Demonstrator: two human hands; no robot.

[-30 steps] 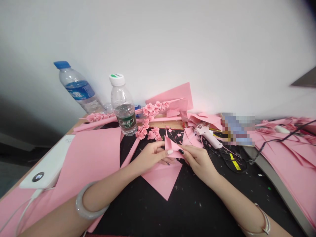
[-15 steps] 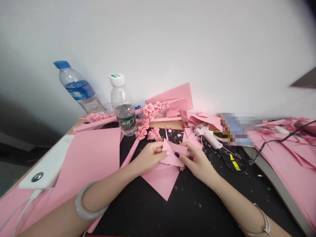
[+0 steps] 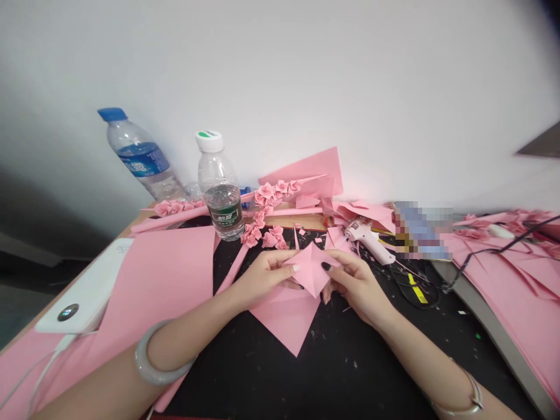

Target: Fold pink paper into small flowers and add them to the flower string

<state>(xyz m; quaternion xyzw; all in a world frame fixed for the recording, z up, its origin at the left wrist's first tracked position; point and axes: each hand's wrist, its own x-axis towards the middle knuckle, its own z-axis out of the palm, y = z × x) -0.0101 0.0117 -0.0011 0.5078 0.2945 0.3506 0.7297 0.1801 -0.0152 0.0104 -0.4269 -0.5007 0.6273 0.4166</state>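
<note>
A small square of pink paper (image 3: 312,269) with crease lines is held up between my two hands, one corner pointing toward me. My left hand (image 3: 273,273) pinches its left side, thumb on top and fingers beneath. On the right side my right hand (image 3: 352,279) grips it the same way, its dark-nailed thumb on the face. Below them a larger pink sheet (image 3: 289,329) lies on the black mat (image 3: 332,373), partly covered by my left hand. Pink paper flowers (image 3: 262,230) on a rolled stem lie just beyond my left hand.
A pink glue gun (image 3: 371,242) lies past my right hand, its cable beside it. An upright water bottle (image 3: 221,198) and a tilted blue-capped bottle (image 3: 142,157) stand at the back left. A white power bank (image 3: 87,297) sits left; stacked pink paper (image 3: 507,291) lies right.
The small pink paper has turned from edge-on to corner-down and moved slightly right. My fingers have shifted along with it, and its creases now show.
</note>
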